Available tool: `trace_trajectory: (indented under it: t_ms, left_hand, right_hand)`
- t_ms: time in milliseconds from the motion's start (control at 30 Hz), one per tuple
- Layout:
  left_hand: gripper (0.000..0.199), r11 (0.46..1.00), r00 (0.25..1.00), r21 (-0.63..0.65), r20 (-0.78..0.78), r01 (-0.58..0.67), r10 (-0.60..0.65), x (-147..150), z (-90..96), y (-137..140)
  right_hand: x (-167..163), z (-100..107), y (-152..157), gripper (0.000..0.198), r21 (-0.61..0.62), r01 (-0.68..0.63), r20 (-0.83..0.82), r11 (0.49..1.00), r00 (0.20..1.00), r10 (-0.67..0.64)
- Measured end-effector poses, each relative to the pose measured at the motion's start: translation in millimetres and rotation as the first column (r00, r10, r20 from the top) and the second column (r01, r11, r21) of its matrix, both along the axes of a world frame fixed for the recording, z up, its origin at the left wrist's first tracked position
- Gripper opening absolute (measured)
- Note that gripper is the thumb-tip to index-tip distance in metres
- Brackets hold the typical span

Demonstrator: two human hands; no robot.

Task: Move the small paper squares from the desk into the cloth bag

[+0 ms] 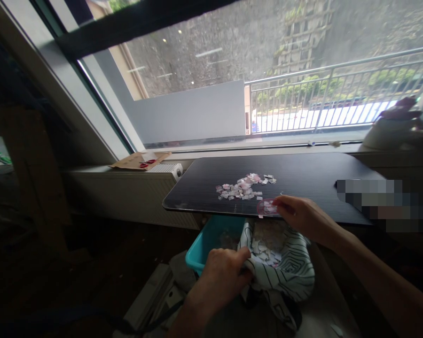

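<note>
My left hand (225, 270) is closed on the near rim of a striped cloth bag (291, 274), which hangs open below the table edge. Inside the bag lies a heap of small pale paper pieces (266, 251). My right hand (298, 211) is at the table's front edge, its fingers pinching a pink-rimmed rounded piece (267, 206). Pale scraps show on or through that piece; its exact kind is unclear. Beyond it, a loose pile of small white and pinkish tags (241, 188) is spread on the dark table (306, 173).
A turquoise bin (200, 244) stands under the table edge, left of the bag. On the sill at left are red-handled scissors (147, 163) on brown paper (127, 161), above a radiator (155, 183). A blurred-out object (370, 192) lies at the table's right. A window spans the back.
</note>
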State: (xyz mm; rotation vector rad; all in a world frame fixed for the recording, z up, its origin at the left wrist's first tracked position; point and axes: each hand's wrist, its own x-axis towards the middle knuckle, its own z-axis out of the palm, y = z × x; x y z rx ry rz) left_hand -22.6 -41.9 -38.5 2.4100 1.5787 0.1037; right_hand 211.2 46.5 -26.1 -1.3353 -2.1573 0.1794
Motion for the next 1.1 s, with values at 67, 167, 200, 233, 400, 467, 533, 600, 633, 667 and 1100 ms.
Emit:
trace_trajectory:
  t_ms: [67, 167, 200, 233, 400, 467, 533, 600, 633, 667, 1100]
  left_hand:
    - [0.016, 1.000, 1.000, 0.003, -0.014, -0.005, 0.005, 0, -0.4, 0]
    - [0.015, 1.000, 0.999, 0.013, -0.038, 0.006, -0.005, 4, -1.6, 0]
    - [0.015, 1.000, 0.999, 0.018, -0.048, 0.019, -0.018, 5, -2.1, 0]
    - [0.015, 0.999, 0.998, 0.022, -0.058, 0.036, -0.035, 7, -2.6, -1]
    - [0.014, 0.993, 0.990, 0.030, -0.084, 0.112, -0.109, 13, -4.5, -2]
    - [0.014, 0.993, 0.990, 0.031, -0.092, 0.111, -0.108, 12, -5.2, -3]
    - [0.015, 0.994, 0.990, 0.027, -0.096, 0.111, -0.108, 11, -5.8, -3]
    - [0.015, 0.993, 0.989, 0.024, -0.097, 0.112, -0.109, 11, -6.3, -3]
    - [0.015, 0.993, 0.989, 0.027, -0.097, 0.112, -0.109, 11, -6.4, -3]
    - [0.015, 0.993, 0.989, 0.030, -0.098, 0.113, -0.109, 11, -6.4, -3]
    - [0.016, 0.993, 0.988, 0.029, -0.106, 0.112, -0.108, 11, -7.5, -3]
  right_hand:
    - [4, 1, -4, 0.024, -0.026, -0.008, -0.009, 1.000, 1.000, 0.008]
    - [16, 2, -6, 0.024, -0.018, 0.054, -0.045, 0.998, 0.997, -0.055]
    - [19, 1, -5, 0.025, -0.005, 0.094, -0.053, 0.996, 0.994, -0.094]
    - [23, 1, -4, 0.025, 0.008, 0.134, -0.056, 0.991, 0.989, -0.134]
    - [21, -7, 10, 0.025, -0.006, 0.173, -0.065, 0.985, 0.983, -0.173]
    - [14, -11, 15, 0.025, -0.049, 0.106, -0.115, 0.993, 0.987, -0.111]
    - [8, -12, 17, 0.025, -0.078, 0.059, -0.171, 0.995, 0.983, -0.072]
    - [7, -12, 17, 0.025, -0.083, 0.061, -0.188, 0.995, 0.979, -0.076]
    - [8, -11, 16, 0.025, -0.082, 0.075, -0.182, 0.994, 0.979, -0.089]
    - [10, -10, 15, 0.025, -0.080, 0.091, -0.169, 0.993, 0.980, -0.104]
    - [-5, -5, 14, 0.026, -0.067, 0.066, -0.130, 0.996, 0.989, -0.074]
